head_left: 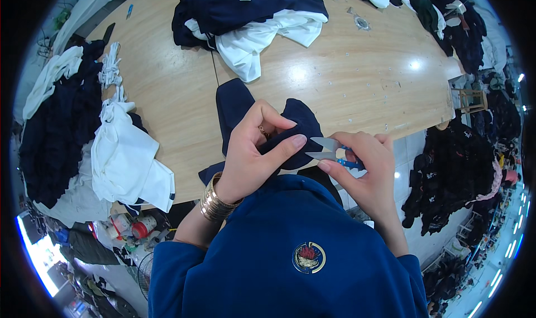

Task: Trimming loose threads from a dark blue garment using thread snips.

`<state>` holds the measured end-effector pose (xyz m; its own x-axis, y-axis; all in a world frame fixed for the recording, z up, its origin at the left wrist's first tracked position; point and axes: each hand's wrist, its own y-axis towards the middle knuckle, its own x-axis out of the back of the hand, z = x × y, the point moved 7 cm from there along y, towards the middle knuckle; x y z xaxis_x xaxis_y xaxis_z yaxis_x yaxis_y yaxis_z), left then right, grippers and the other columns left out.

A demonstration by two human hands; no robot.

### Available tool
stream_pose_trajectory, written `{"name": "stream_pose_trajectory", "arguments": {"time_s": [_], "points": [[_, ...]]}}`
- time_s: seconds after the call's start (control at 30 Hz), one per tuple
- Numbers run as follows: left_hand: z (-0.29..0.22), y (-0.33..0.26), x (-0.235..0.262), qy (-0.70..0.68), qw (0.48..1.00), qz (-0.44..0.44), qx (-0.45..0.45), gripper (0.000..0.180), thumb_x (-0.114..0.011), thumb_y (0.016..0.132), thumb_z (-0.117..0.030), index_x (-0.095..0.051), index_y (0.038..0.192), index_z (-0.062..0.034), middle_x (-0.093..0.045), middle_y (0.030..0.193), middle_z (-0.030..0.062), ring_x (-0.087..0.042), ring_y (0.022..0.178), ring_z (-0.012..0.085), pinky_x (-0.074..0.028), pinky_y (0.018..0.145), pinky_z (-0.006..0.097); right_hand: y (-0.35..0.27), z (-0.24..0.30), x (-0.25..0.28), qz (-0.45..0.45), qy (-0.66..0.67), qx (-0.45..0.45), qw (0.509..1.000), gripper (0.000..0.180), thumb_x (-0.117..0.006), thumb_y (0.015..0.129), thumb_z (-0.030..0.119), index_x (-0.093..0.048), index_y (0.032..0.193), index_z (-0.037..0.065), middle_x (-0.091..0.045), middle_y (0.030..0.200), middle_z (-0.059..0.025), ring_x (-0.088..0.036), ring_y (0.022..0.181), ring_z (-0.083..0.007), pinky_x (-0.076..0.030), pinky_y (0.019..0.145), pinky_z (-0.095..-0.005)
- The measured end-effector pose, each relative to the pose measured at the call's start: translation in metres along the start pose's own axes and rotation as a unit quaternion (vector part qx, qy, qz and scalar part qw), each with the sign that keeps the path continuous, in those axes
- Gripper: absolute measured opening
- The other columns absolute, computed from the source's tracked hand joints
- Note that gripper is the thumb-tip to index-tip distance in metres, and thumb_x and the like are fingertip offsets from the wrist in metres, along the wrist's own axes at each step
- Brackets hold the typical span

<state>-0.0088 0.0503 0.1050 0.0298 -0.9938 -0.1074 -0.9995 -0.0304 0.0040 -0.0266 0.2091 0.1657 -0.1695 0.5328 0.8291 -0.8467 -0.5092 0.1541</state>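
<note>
Pinches navy cloth [306,116] in the left grip [254,150], clasps spread-bladed snips [328,144] in the right grip [369,170], and could nick the navy cloth by slipping.

Head view, L fisheye of side-by-side pr. Looks steeply down from the wearer's head, upright, unmirrored, over the blue shirt front [279,229] at the lower edge. Takes in L hand [252,156] and R hand [377,176] nr. ctr., at close range; reaches fwd. across the wooden tabletop [357,78] to the upper edge, w/ pale floor [412,148] farther off at R. Bends straight edges twd. the rim.
</note>
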Motion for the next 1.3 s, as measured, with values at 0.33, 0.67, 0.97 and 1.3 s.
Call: {"name": "stream_pose_trajectory", "arguments": {"time_s": [0.33, 0.67, 0.97, 1.3], "points": [[-0.004, -0.001, -0.002, -0.032, 0.999, 0.023, -0.009, 0.031, -0.063, 0.08, -0.01, -0.045, 0.104, -0.0037, -0.055, 0.088, 0.0053, -0.053, 0.076, 0.0067, -0.04, 0.066, 0.019, 0.001, -0.004, 0.004, -0.007, 0.021, 0.038, 0.999, 0.027, -0.07, 0.069, 0.03, -0.062, 0.085, 0.009, -0.053, 0.062, 0.0011, -0.046, 0.054, -0.0128, -0.028, 0.062, -0.0285], [-0.003, -0.001, -0.005, -0.046, 0.997, 0.06, 0.011, 0.037, -0.059, 0.082, -0.009, -0.04, 0.112, -0.0024, -0.052, 0.101, 0.0077, -0.054, 0.079, 0.0077, -0.041, 0.069, 0.02, 0.001, 0.002, 0.0, -0.004, -0.015, 0.065, 0.998, 0.023, -0.068, 0.07, 0.032, -0.06, 0.073, 0.011, -0.051, 0.058, 0.0011, -0.048, 0.053, -0.0139, -0.028, 0.059, -0.0296], [-0.001, -0.002, -0.005, -0.04, 0.998, 0.051, 0.009, 0.037, -0.061, 0.081, -0.009, -0.042, 0.112, -0.0029, -0.051, 0.106, 0.0071, -0.055, 0.082, 0.0084, -0.042, 0.071, 0.02, 0.001, 0.005, 0.001, -0.017, -0.046, 0.084, 0.995, 0.023, -0.069, 0.069, 0.033, -0.06, 0.072, 0.012, -0.049, 0.056, 0.0016, -0.045, 0.051, -0.0138, -0.028, 0.059, -0.0295], [-0.003, -0.002, -0.004, -0.044, 0.998, 0.045, 0.005, 0.036, -0.062, 0.08, -0.007, -0.043, 0.11, -0.0029, -0.052, 0.104, 0.0063, -0.053, 0.078, 0.0064, -0.041, 0.067, 0.019, 0.001, 0.007, 0.001, -0.02, -0.048, 0.083, 0.995, 0.023, -0.069, 0.068, 0.033, -0.059, 0.071, 0.012, -0.047, 0.056, 0.0011, -0.044, 0.052, -0.0142, -0.028, 0.06, -0.0304]]}}
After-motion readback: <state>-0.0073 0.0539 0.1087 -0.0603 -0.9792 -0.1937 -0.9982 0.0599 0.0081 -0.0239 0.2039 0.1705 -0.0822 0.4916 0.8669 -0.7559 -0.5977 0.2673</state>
